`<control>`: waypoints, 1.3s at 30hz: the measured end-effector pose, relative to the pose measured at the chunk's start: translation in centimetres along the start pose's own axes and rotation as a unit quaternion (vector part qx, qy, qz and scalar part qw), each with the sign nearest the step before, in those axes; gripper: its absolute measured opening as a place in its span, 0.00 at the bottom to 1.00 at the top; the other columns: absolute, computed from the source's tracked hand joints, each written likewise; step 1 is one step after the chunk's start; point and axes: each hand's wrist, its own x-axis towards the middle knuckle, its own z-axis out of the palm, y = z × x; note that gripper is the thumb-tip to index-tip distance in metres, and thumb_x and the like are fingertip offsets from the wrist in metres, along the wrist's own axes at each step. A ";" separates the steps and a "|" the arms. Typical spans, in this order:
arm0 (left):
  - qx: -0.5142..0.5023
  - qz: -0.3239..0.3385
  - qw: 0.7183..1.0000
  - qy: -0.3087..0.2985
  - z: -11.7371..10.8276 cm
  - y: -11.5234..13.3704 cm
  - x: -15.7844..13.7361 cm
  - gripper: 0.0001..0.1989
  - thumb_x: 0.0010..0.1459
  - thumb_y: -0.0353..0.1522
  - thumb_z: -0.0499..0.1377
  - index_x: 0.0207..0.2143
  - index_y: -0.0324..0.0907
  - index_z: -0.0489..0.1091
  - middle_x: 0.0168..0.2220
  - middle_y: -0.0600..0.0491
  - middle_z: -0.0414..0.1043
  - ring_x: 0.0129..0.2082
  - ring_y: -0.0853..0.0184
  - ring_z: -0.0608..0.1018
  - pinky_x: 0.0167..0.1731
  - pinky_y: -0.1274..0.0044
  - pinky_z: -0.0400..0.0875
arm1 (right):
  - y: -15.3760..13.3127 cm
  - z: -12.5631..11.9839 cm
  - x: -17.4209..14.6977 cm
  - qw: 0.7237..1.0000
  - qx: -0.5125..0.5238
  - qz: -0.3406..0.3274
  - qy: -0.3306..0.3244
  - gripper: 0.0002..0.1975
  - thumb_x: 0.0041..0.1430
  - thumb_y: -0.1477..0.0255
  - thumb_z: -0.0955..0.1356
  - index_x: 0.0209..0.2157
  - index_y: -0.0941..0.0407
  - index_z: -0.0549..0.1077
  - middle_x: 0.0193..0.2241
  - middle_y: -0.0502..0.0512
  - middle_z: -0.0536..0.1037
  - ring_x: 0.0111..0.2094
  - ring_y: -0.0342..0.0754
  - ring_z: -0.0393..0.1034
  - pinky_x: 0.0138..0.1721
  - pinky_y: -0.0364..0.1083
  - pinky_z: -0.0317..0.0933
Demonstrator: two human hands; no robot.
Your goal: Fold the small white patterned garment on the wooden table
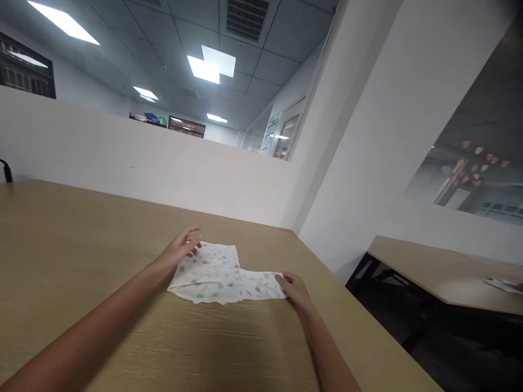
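A small white cloth [223, 275] with a tiny coloured print lies flat and partly folded on the wooden table [81, 256]. My left hand [182, 247] rests at the cloth's far left corner, fingers spread over the fabric edge. My right hand [295, 288] sits at the cloth's near right end, fingertips pinching or pressing that edge. Both forearms reach in from the bottom of the view.
A white partition wall [143, 169] runs along the table's far side. The table's right edge drops to a dark gap, beyond which stands a second wooden table [441, 272] with a flat pale item [502, 284] on it. A black object [5, 170] pokes up at far left.
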 end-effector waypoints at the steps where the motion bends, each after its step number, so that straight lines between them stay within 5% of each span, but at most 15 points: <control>1: 0.024 0.008 0.999 0.030 0.0 -1.4 -0.2 0.35 0.60 0.54 0.56 0.61 0.42 0.61 0.41 0.46 0.74 0.38 0.59 0.77 0.42 0.67 0.73 | 0.0 -0.1 -0.1 1.000 0.022 0.007 -0.010 0.23 0.43 0.51 0.71 0.22 0.59 0.71 0.19 0.50 0.68 0.23 0.44 0.61 0.23 0.42 0.51; 4: 0.123 0.030 0.990 0.058 -0.9 -6.2 -1.7 0.28 0.63 0.51 0.54 0.56 0.41 0.67 0.46 0.44 0.74 0.45 0.56 0.76 0.49 0.65 0.70 | -0.9 -0.3 -0.8 0.990 0.114 0.052 -0.067 0.25 0.43 0.50 0.74 0.26 0.60 0.74 0.20 0.51 0.71 0.21 0.44 0.62 0.21 0.41 0.52; 8: 0.252 0.122 0.960 -0.009 -1.1 -9.3 -3.5 0.24 0.66 0.47 0.54 0.57 0.43 0.69 0.58 0.43 0.68 0.58 0.54 0.70 0.59 0.64 0.62 | -5.0 1.6 -2.5 0.972 0.197 0.066 -0.109 0.27 0.46 0.51 0.76 0.37 0.60 0.79 0.30 0.58 0.79 0.28 0.49 0.71 0.26 0.43 0.63; 13: 0.348 0.192 0.915 -0.070 0.5 -8.9 -3.9 0.20 0.70 0.42 0.51 0.58 0.46 0.69 0.59 0.47 0.69 0.61 0.56 0.68 0.61 0.64 0.57 | -10.7 7.9 -4.6 0.945 0.166 -0.071 -0.271 0.24 0.57 0.53 0.73 0.46 0.57 0.79 0.41 0.61 0.81 0.39 0.53 0.76 0.41 0.48 0.68; 19: 0.371 0.220 0.899 -0.080 0.5 -9.0 -4.0 0.17 0.73 0.37 0.47 0.51 0.45 0.74 0.50 0.50 0.75 0.52 0.62 0.74 0.57 0.67 0.59 | -10.2 13.2 -4.1 0.940 -0.075 -0.257 -0.211 0.13 0.63 0.63 0.67 0.41 0.56 0.80 0.40 0.60 0.79 0.43 0.54 0.72 0.48 0.52 0.65; 24: 0.392 0.222 0.888 -0.089 0.2 -7.8 -3.6 0.17 0.71 0.37 0.50 0.41 0.42 0.77 0.42 0.49 0.78 0.45 0.60 0.76 0.50 0.68 0.63 | -9.5 12.8 -5.3 0.916 -0.132 -0.287 -0.248 0.15 0.64 0.66 0.67 0.49 0.55 0.77 0.42 0.60 0.77 0.44 0.54 0.70 0.48 0.52 0.64; 31: 0.372 0.200 0.898 -0.119 0.4 -6.7 -3.9 0.11 0.65 0.35 0.56 0.39 0.42 0.78 0.35 0.51 0.77 0.36 0.62 0.76 0.42 0.71 0.64 | -10.8 12.6 -7.5 0.924 -0.136 -0.208 -0.291 0.17 0.60 0.66 0.69 0.50 0.55 0.76 0.27 0.51 0.75 0.26 0.45 0.65 0.30 0.44 0.58; 39: 0.385 0.190 0.891 -0.148 0.7 -7.1 -3.9 0.12 0.65 0.35 0.57 0.46 0.43 0.77 0.41 0.49 0.76 0.41 0.61 0.77 0.46 0.70 0.66 | -10.8 13.6 -7.9 0.938 -0.091 -0.202 -0.266 0.07 0.61 0.67 0.67 0.32 0.55 0.74 0.21 0.46 0.70 0.22 0.42 0.59 0.26 0.42 0.51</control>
